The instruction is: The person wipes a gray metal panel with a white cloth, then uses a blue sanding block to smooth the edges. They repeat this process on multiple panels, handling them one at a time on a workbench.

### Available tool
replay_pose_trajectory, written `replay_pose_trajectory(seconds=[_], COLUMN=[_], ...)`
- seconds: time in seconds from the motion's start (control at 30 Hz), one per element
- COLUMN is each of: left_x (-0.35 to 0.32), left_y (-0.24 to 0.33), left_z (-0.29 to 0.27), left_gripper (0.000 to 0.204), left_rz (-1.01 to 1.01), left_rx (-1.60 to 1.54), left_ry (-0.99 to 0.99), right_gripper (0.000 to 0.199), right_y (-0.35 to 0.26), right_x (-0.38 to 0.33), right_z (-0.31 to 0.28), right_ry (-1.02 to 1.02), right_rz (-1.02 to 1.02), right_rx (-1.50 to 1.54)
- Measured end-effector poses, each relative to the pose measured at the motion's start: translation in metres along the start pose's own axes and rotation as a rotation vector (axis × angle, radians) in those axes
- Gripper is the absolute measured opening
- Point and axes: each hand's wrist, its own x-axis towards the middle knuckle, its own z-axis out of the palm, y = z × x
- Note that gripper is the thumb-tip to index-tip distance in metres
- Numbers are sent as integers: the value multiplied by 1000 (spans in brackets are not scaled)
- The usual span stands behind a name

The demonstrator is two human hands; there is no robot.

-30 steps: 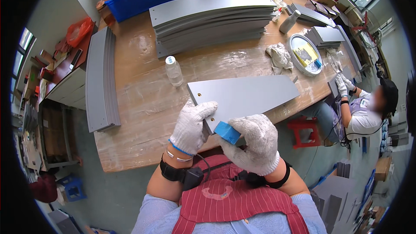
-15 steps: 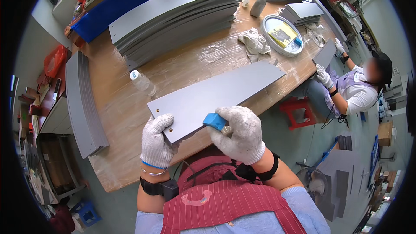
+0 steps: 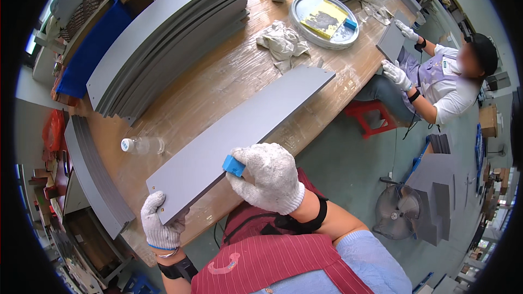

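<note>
A long flat grey panel [image 3: 234, 128] lies slantwise across the near table edge, with small holes at its near left end. My left hand [image 3: 159, 223], in a white knit glove, grips that end, thumb on top and fingers hidden beneath. In my gloved right hand [image 3: 269, 177] a blue sponge block [image 3: 233, 166] is pinched between thumb and fingers, at the panel's near long edge. Beyond the panel's far end stands a round white lid or tray [image 3: 297, 28] holding a yellow sheet [image 3: 321, 17] smeared grey and another blue block [image 3: 350, 24].
A tall stack of grey panels [image 3: 169, 32] fills the table's far left; more panels [image 3: 95, 177] stand at its left edge. A clear bottle [image 3: 144, 145] lies beside my panel. A crumpled rag [image 3: 282, 42] sits farther back. At right, a co-worker [image 3: 444, 76] handles another panel.
My view has turned, shifting the scene leftward. The blue sponge block in my right hand stays at the panel's near edge. My left hand keeps its grip on the panel's end.
</note>
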Motion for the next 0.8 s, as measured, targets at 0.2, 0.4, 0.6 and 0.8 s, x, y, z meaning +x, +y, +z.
replay_pose_trajectory(seconds=[0.2, 0.4, 0.6, 0.8], left_x=[11, 23, 22, 46], left_y=[2, 1, 6, -6], left_z=[-8, -33, -26, -51], left_gripper=[29, 23, 21, 52], left_rz=[4, 94, -70, -19], left_rx=[57, 165, 227, 275], left_ry=[138, 269, 250, 17], right_gripper=[38, 34, 33, 18], right_y=[96, 194, 288, 297], right_x=[6, 18, 28, 27], right_z=[-36, -72, -113, -111], right_ry=[226, 393, 499, 722], right_rz=[97, 264, 490, 898], right_rx=[-208, -391, -596, 1250])
